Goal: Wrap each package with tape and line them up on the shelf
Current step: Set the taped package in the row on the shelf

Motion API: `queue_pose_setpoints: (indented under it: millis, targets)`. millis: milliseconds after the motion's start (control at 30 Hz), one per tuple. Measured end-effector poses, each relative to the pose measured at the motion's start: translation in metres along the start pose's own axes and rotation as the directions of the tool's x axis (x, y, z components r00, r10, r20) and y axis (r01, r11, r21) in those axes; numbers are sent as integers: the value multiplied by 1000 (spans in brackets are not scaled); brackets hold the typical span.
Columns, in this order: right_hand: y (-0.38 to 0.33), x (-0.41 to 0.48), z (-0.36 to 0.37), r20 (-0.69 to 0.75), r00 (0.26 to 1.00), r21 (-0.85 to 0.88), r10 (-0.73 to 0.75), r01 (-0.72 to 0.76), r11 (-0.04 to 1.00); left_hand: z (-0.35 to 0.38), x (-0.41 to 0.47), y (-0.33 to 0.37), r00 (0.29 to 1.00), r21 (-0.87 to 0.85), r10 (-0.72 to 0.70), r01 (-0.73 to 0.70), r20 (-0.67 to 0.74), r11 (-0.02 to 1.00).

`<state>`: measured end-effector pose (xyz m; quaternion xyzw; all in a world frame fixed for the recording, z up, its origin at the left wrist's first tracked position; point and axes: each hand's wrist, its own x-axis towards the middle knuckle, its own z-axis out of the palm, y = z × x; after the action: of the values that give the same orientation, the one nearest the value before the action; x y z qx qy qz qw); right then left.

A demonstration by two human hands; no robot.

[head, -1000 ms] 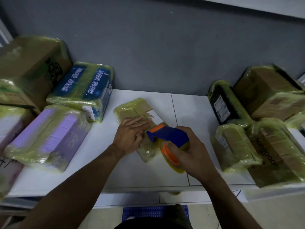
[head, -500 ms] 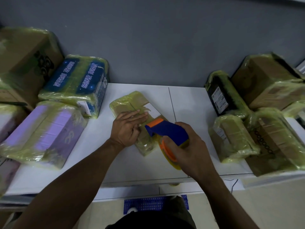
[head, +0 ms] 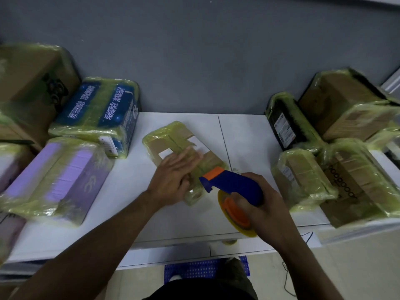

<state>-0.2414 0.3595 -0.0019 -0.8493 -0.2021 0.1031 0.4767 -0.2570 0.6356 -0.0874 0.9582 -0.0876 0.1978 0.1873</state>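
1. Where the white surface point(head: 242, 135) runs off well to the left of the left hand, a big brown box point(head: 28, 83) stands wrapped in yellowish tape.
2. Nearer that hand, though apart from it, lie a purple package point(head: 58, 178) and, behind it against the grey wall, a blue package point(head: 97, 113). Both are taped.
3. The left hand point(head: 175, 180) lies flat with straight fingers on the small package point(head: 173, 137), pressing its near half; the fingertips are blurred.
4. This small package sits under and just beyond the left hand, slantwise on the surface, with tape over it and white label patches showing.
5. Just right of the left hand, the nose of the tape dispenser point(head: 233, 187) touches the package's near right edge.
6. The right hand point(head: 266, 204) is curled round the blue handle, with the yellow roll below its fingers.
7. Beyond and right of the right hand stands a black package point(head: 283, 124), with a small taped parcel point(head: 303, 176) in front of it.
8. Farthest right are two large taped boxes point(head: 350, 111).
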Motion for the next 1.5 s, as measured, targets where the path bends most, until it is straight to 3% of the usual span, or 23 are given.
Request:
queue_pose_setpoints:
  millis: [100, 300, 633, 833, 1033, 1200, 1367, 1500]
  targets:
    - [3, 0, 4, -22, 1000, 3, 7, -7, 1000, 10, -9, 6, 998, 46, 64, -64, -7, 997]
    - [7, 5, 15, -35, 999, 25, -1, 2, 1000, 19, -6, -11, 997, 110, 46, -38, -69, 993]
    - [-3, 32, 25, -23, 1000, 51, 3, -2, 999, 7, 21, -41, 996, 122, -35, 25, 81, 992]
    - [5, 18, 15, -25, 1000, 34, 2, -1, 999, 11, 24, -47, 1000, 140, 6, -5, -5, 990]
    - [14, 19, 19, 6, 999, 56, 34, -34, 998, 4, 27, -47, 989, 158, -47, 24, 142, 987]
    - [14, 25, 27, -8, 998, 34, 54, -54, 998, -1, 42, -45, 963, -69, -204, 219, 178, 973]
    - [10, 20, 29, -45, 998, 15, 43, -43, 999, 10, 41, -35, 959, 68, -252, 244, 133, 967]
    - [6, 10, 24, -81, 997, 46, 19, -15, 999, 11, 44, -36, 946, 2, -312, 313, 85, 950]
